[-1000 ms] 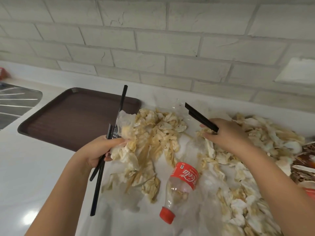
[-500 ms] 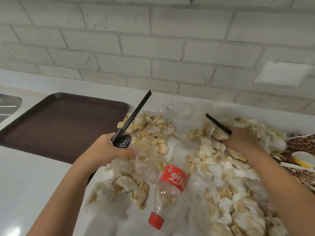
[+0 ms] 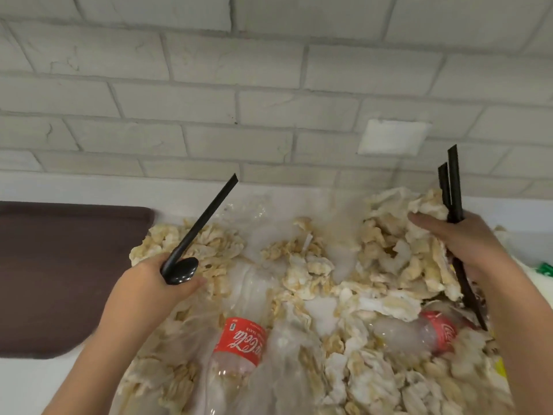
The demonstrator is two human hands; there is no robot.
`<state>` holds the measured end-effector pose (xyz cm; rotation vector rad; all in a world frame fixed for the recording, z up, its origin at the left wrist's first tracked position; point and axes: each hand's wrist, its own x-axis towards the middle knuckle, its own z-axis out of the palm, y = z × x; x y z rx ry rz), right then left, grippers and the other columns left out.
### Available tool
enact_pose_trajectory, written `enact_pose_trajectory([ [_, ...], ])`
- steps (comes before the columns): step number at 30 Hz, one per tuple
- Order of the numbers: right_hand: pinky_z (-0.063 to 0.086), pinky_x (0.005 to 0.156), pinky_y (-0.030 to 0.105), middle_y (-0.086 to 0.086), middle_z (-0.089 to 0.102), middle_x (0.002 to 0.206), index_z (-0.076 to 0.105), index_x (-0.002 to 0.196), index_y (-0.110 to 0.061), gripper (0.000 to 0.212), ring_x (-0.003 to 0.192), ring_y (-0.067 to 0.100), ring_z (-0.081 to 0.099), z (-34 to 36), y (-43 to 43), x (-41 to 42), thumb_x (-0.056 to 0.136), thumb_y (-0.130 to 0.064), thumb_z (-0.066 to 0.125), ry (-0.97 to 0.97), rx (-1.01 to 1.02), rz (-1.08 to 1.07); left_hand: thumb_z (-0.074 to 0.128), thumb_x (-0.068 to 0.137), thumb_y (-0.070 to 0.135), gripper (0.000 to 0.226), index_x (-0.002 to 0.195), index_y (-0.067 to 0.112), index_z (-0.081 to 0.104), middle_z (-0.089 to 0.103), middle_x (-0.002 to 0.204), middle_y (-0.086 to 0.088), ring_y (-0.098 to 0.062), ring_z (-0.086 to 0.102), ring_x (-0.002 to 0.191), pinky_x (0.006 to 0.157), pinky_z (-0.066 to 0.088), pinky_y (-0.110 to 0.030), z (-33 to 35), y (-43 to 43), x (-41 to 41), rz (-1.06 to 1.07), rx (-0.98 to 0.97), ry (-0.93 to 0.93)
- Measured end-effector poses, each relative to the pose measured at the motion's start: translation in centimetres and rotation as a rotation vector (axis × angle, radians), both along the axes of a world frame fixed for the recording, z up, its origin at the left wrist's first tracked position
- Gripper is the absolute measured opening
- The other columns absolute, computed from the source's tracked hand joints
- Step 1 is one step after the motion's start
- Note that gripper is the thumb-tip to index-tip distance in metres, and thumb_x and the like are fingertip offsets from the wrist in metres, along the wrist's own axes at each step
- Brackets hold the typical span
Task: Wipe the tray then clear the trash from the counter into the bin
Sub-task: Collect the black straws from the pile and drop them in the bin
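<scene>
- Tray (image 3: 59, 265): brown, left edge of the frame, lying on the counter (image 3: 21, 384); its right side runs just beside the trash (image 3: 305, 277).
- Trash: a heap of stained tissue under clear plastic film, spread across the centre and lower right.
- Bottle (image 3: 242, 342): clear, red label, lying in the heap at lower centre. A second bottle (image 3: 425, 327) lies at lower right, partly buried in tissue.
- Left hand (image 3: 149, 289): centre left, fingers clamped on a black straw (image 3: 203, 223) and a black spoon (image 3: 182, 272). The straw slants up and right.
- Right hand (image 3: 457, 238): right side, gripping two black sticks (image 3: 453, 187) that stand nearly upright. The forefinger reaches left over a tissue clump.
- Wall (image 3: 209, 85): grey brick, top half, with a white plate (image 3: 392, 136) at upper right.
</scene>
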<state>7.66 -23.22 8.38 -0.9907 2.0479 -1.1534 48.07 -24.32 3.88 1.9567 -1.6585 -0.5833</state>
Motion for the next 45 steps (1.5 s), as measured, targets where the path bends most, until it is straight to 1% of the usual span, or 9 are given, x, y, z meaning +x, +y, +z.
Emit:
enact_pose_trajectory([
  [3, 0.047, 0.058, 0.032, 0.013, 0.067, 0.106, 0.061, 0.114, -0.017, 0.071, 0.076, 0.030, 0.060, 0.7, 0.3, 0.1, 0.058, -0.058, 0.077, -0.057, -0.035, 0.006, 0.079, 0.068, 0.043, 0.035, 0.093, 0.024, 0.062, 0.062, 0.070, 0.008, -0.009, 0.057, 0.065, 0.051, 0.040, -0.025, 0.7, -0.3, -1.4, -0.025, -0.010, -0.005],
  [6, 0.054, 0.079, 0.047, 0.002, 0.070, 0.100, 0.061, 0.093, -0.026, 0.045, 0.093, 0.034, 0.066, 0.6, 0.1, 1.0, 0.061, -0.055, 0.076, -0.121, -0.056, 0.038, 0.080, 0.068, 0.041, 0.038, 0.094, 0.024, 0.059, 0.061, 0.073, 0.007, -0.015, 0.057, 0.069, 0.054, 0.040, -0.027, 1.2, -0.2, -2.6, -0.049, -0.001, 0.002],
  [9, 0.044, 0.045, 0.023, -0.010, 0.063, 0.071, 0.057, 0.111, -0.027, 0.050, 0.052, 0.006, 0.059, 0.1, 0.1, 2.6, 0.067, -0.042, 0.077, -0.058, 0.013, 0.293, 0.081, 0.066, 0.040, 0.040, 0.094, 0.022, 0.060, 0.062, 0.074, 0.005, -0.016, 0.058, 0.069, 0.055, 0.041, -0.029, 1.2, 0.3, -3.4, -0.079, 0.013, 0.029],
  [12, 0.044, 0.068, 0.013, -0.010, 0.061, 0.117, 0.047, 0.131, -0.030, 0.075, 0.099, 0.003, 0.061, -0.6, 0.8, 2.9, 0.066, -0.042, 0.081, 0.094, 0.064, 0.427, 0.082, 0.064, 0.042, 0.039, 0.089, 0.019, 0.063, 0.061, 0.071, 0.003, -0.013, 0.055, 0.065, 0.053, 0.039, -0.027, 1.2, 1.3, -4.6, -0.109, 0.029, 0.030],
  [23, 0.046, 0.064, 0.031, -0.001, 0.062, 0.076, 0.061, 0.113, -0.022, 0.048, 0.064, 0.019, 0.058, -4.9, 15.3, -11.9, 0.073, -0.046, 0.074, 0.354, 0.344, -0.223, 0.081, 0.059, 0.052, 0.036, 0.079, 0.042, 0.053, 0.060, 0.077, 0.020, 0.005, 0.054, 0.071, 0.058, 0.041, -0.016, 3.1, 6.0, -16.1, -0.458, 0.061, 0.084],
  [27, 0.042, 0.074, 0.028, 0.001, 0.062, 0.113, 0.049, 0.133, -0.031, 0.083, 0.099, 0.022, 0.061, -8.5, 16.3, -13.0, 0.061, -0.057, 0.079, 0.343, 0.452, -0.042, 0.078, 0.063, 0.056, 0.044, 0.098, 0.036, 0.061, 0.062, 0.081, 0.019, -0.002, 0.059, 0.076, 0.062, 0.046, -0.019, 2.1, 6.6, -22.7, -0.596, 0.008, 0.003],
  [34, 0.041, 0.068, 0.027, -0.005, 0.051, 0.109, 0.054, 0.126, -0.034, 0.049, 0.095, 0.018, 0.060, -11.3, 15.9, -9.1, 0.080, -0.047, 0.066, 0.481, 0.371, 0.184, 0.070, 0.073, 0.058, 0.053, 0.113, 0.024, 0.062, 0.068, 0.094, 0.001, -0.020, 0.064, 0.085, 0.063, 0.048, -0.027, 0.3, 1.6, -32.7, -0.607, -0.107, -0.303],
  [40, 0.045, 0.093, 0.028, -0.008, 0.053, 0.133, 0.032, 0.143, -0.035, 0.088, 0.116, 0.015, 0.054, -10.4, 16.5, -10.3, 0.069, -0.049, 0.077, 0.340, 0.292, 0.362, 0.072, 0.057, 0.070, 0.079, 0.124, 0.034, 0.052, 0.067, 0.106, 0.006, -0.019, 0.063, 0.095, 0.069, 0.048, -0.027, -1.8, -1.3, -37.0, -0.709, 0.068, -0.560],
  [45, 0.053, 0.083, 0.034, -0.003, 0.067, 0.083, 0.066, 0.098, -0.026, 0.037, 0.081, 0.018, 0.066, -9.2, 16.3, -15.8, 0.066, -0.026, 0.084, 0.131, 0.254, 0.257, 0.073, 0.071, 0.046, 0.056, 0.120, 0.024, 0.058, 0.063, 0.088, 0.001, -0.020, 0.060, 0.079, 0.060, 0.045, -0.026, -2.2, -2.7, -35.0, -0.608, 0.112, -0.578],
])
